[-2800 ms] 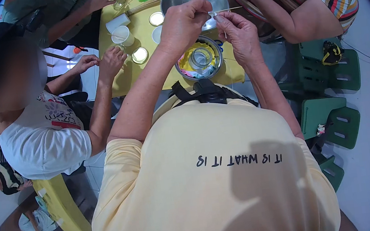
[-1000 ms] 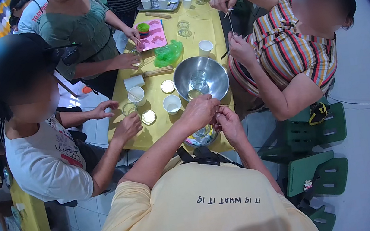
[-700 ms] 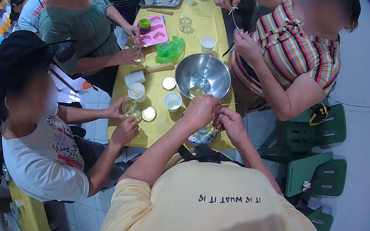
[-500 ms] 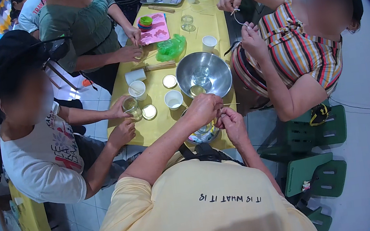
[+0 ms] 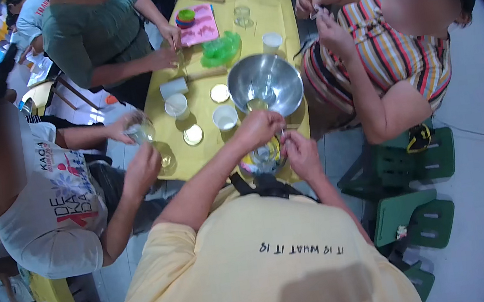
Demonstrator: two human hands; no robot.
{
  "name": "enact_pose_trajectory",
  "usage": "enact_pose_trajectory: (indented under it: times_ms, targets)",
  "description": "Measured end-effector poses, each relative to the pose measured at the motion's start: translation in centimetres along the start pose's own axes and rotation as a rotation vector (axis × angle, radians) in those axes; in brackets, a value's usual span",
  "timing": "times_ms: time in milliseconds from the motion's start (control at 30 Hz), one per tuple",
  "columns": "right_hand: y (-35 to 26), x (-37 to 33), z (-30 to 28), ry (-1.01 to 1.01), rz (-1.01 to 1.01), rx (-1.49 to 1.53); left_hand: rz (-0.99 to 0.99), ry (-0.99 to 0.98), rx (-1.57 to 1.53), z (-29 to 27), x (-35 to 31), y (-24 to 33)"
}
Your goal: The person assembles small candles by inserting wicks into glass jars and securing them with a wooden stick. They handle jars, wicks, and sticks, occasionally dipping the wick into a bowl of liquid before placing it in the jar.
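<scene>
My left hand [image 5: 261, 127] is closed in a pinch over the near end of the table. Close to its right, my right hand [image 5: 303, 154] is also pinched. A thin pale string [image 5: 282, 133] shows between the fingertips; its ends are hidden. Below my hands stands a clear glass jar [image 5: 264, 159] on a round, colourful patterned base [image 5: 248, 166], partly covered by my left forearm. Just beyond my left hand, a large steel bowl [image 5: 297, 90] holds glassware. A white paper cup [image 5: 225, 118] stands left of that hand.
Gold lids [image 5: 193, 135], more paper cups [image 5: 176, 107], a green plastic bag [image 5: 220, 48] and a pink mould [image 5: 206, 30] lie on the yellow-covered table [image 5: 209, 158]. At left, a person holds a glass jar [image 5: 140, 131]; another at right handles a small white strand. Green chairs [image 5: 403, 215] stand right.
My hands have shifted slightly, still close together. The person at left has lifted the glass jar off the table and leaned away. The person at right has brought both hands closer together.
</scene>
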State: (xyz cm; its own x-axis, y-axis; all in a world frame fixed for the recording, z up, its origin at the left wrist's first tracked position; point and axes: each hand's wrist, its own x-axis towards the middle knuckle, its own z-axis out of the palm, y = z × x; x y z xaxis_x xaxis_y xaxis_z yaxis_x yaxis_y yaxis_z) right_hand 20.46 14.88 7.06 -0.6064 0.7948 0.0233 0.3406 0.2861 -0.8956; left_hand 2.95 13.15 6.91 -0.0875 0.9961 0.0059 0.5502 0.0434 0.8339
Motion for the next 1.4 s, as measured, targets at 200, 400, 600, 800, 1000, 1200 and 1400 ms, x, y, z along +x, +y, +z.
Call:
enact_pose_trajectory:
  times_ms: [200, 400, 600, 800, 1000, 1200, 1400]
  targets:
    - [-1.3, 1.9, -2.5, -0.103, -0.074, -0.008, -0.042, -0.160, -0.296, -2.5, 1.2, 0.6]
    - [-4.2, 2.9, -4.9, 0.002, -0.129, -0.172, -0.107, -0.233, -0.383, -3.7, 2.2, 2.3]
    - [-2.0, 3.3, -4.3, 0.050, -0.105, -0.219, -0.066, -0.300, -0.165, -2.9, 1.9, 0.8]
    - [0.7, 2.9, -2.7, 0.014, -0.066, -0.202, -0.102, -0.266, -0.009, -1.4, 0.6, -0.5]
    - [3.2, 2.7, -1.3, -0.022, -0.037, -0.293, -0.084, -0.259, 0.102, 0.2, 0.5, -3.4]
    - [4.9, 1.9, 0.3, 0.015, -0.038, -0.357, -0.011, -0.241, 0.193, 2.1, 0.2, -6.4]
    - [6.5, 1.7, 1.9, 0.029, 0.004, -0.419, -0.026, -0.159, 0.214, 3.0, -0.5, -8.0]
